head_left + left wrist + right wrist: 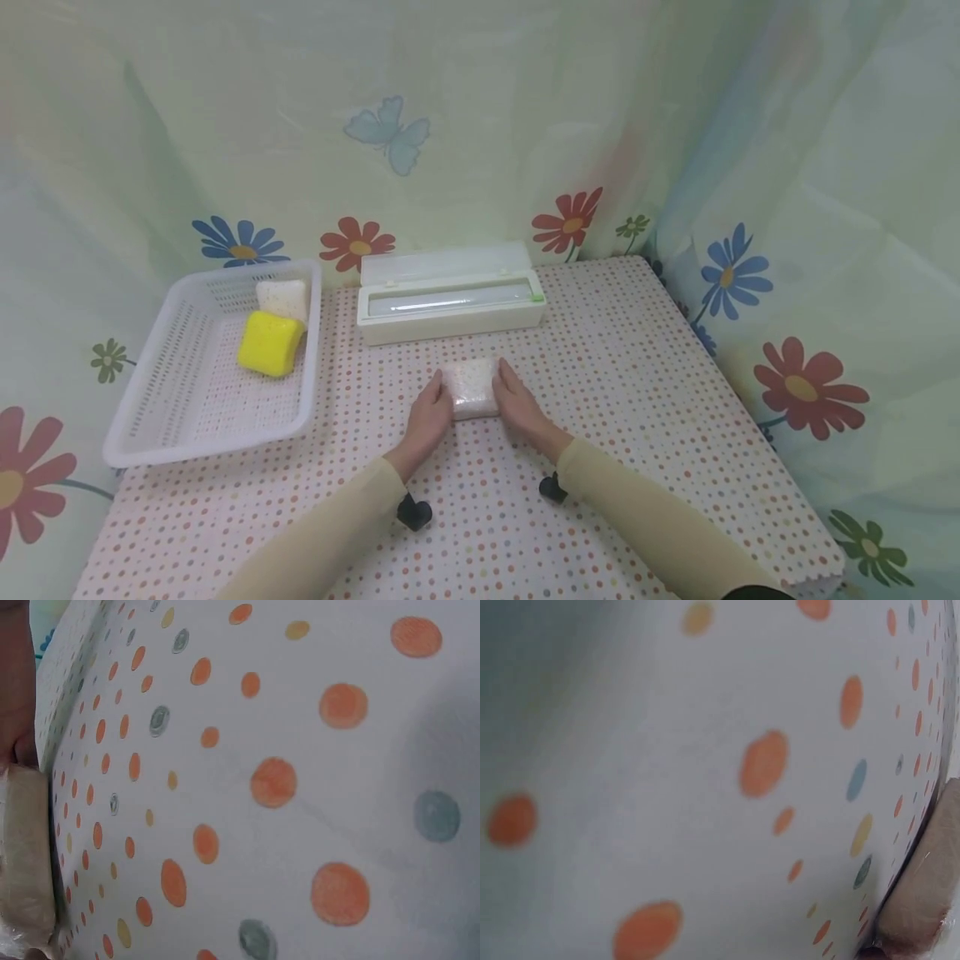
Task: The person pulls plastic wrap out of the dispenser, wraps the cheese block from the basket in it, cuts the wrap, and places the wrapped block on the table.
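Observation:
A white, lightly speckled block (pixel 474 390), wrapped in glossy clear film, is between my two hands near the middle of the table. My left hand (pixel 429 419) grips its left end, and my right hand (pixel 525 412) holds the right end. In the left wrist view the block's pale side (pixel 28 855) shows at the left edge, below part of the left hand (pixel 15 682). In the right wrist view the wrapped block (pixel 922 889) appears at the lower right, its film creased. The undersides of the fingers are hidden.
Behind the block stands a white cling film dispenser (pixel 453 320), its lid (pixel 446 265) raised and a green slider (pixel 537 297) at the right. To the left, a white plastic basket (pixel 217 450) holds a yellow sponge (pixel 268 343) and a white speckled block (pixel 282 297). A dotted cloth (pixel 637 392) covers the table.

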The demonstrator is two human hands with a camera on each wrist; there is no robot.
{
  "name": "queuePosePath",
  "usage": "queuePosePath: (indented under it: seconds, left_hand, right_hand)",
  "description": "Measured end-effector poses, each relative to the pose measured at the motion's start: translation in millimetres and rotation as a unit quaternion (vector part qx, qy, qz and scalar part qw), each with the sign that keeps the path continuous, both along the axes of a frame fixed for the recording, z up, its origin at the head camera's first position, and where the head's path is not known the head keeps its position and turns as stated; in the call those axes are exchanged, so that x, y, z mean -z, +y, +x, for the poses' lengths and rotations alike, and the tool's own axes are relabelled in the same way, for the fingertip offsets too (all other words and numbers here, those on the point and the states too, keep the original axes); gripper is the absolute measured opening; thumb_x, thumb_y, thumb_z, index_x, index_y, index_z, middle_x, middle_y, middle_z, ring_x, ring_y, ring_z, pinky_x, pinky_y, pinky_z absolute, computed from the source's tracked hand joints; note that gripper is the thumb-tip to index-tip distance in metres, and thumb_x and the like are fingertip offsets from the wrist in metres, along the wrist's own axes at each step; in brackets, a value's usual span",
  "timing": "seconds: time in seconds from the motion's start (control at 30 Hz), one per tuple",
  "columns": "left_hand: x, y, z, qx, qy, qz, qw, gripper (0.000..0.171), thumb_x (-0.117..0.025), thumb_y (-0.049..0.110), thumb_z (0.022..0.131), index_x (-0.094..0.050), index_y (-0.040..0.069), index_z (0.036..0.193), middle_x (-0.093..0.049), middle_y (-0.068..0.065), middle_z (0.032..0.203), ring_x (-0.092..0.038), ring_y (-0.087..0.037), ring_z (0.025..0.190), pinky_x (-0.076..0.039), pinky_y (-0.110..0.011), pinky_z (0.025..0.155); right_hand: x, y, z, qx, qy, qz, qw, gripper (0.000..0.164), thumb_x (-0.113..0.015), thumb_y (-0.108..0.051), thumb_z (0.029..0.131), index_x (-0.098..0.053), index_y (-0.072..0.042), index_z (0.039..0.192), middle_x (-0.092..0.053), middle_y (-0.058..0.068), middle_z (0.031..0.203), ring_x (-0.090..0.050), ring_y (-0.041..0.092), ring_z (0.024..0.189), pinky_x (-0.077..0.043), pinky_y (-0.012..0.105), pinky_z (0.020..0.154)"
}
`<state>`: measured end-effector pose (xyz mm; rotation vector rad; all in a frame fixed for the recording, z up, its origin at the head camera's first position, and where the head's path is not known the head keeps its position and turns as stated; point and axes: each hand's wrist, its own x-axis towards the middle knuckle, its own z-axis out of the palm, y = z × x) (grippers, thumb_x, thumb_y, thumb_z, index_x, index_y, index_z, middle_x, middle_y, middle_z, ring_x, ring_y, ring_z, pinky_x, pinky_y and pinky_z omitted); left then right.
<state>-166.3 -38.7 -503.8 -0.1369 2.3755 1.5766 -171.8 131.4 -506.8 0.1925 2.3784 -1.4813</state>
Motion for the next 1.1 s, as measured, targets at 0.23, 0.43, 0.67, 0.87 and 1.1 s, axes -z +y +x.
queuePosePath:
  seconds: [0.23, 0.43, 0.67, 0.87, 1.1]
  left_hand:
    - [-2.0, 1, 2.0, 0.006, -0.005, 0.002, 1.0000, 0.060, -0.035, 0.024, 0.107, -0.021, 0.007, 0.163, -0.024, -0.015, 0.169, -0.021, -0.034, 0.157, -0.017, -0.051, 0.129]
    - [-1.2, 1, 1.3, -0.008, -0.010, 0.002, 0.9999, 0.060, -0.036, 0.023, 0.106, -0.022, 0.007, 0.162, -0.026, -0.016, 0.168, -0.025, -0.035, 0.156, -0.019, -0.051, 0.128]
    - [-5.0, -5, -1.3, -0.011, 0.010, -0.007, 0.9999, 0.059, -0.039, 0.021, 0.105, -0.026, 0.008, 0.161, -0.032, -0.020, 0.165, -0.032, -0.040, 0.152, -0.022, -0.057, 0.127]
    - [-17.5, -37, -4.5, 0.039, 0.115, -0.088, 0.9887, 0.051, -0.048, 0.017, 0.103, -0.043, 0.004, 0.152, -0.039, -0.020, 0.161, -0.040, -0.040, 0.148, -0.038, -0.056, 0.119]
    - [-52.8, -112, 10.1, 0.105, 0.274, -0.221, 0.9301, 0.042, -0.060, 0.013, 0.100, -0.055, 0.002, 0.139, -0.049, -0.022, 0.152, -0.045, -0.043, 0.142, -0.036, -0.061, 0.118]
  right_hand:
    - [-0.9, -1, 1.2, 0.003, 0.004, 0.003, 1.000, 0.064, -0.021, -0.036, 0.110, -0.003, -0.009, 0.165, -0.004, 0.010, 0.173, -0.005, 0.029, 0.161, -0.006, 0.047, 0.131]
    - [-2.3, -2, 2.1, 0.005, 0.008, 0.000, 1.000, 0.064, -0.024, -0.034, 0.110, -0.006, -0.007, 0.164, -0.007, 0.013, 0.173, -0.007, 0.032, 0.160, -0.007, 0.049, 0.130]
    - [-6.1, 3, -1.5, -0.014, 0.029, 0.062, 0.998, 0.066, -0.029, -0.037, 0.109, -0.005, -0.009, 0.165, -0.010, 0.014, 0.172, -0.013, 0.033, 0.159, -0.011, 0.050, 0.130]
    - [-12.4, 11, -12.6, -0.094, 0.118, 0.151, 0.977, 0.067, -0.038, -0.033, 0.108, -0.014, -0.005, 0.163, -0.016, 0.018, 0.171, -0.017, 0.036, 0.158, -0.015, 0.053, 0.129]
    - [-21.4, 15, -26.6, -0.192, 0.186, 0.226, 0.937, 0.068, -0.048, -0.038, 0.106, -0.025, -0.007, 0.162, -0.022, 0.022, 0.168, -0.023, 0.041, 0.156, -0.022, 0.059, 0.126]
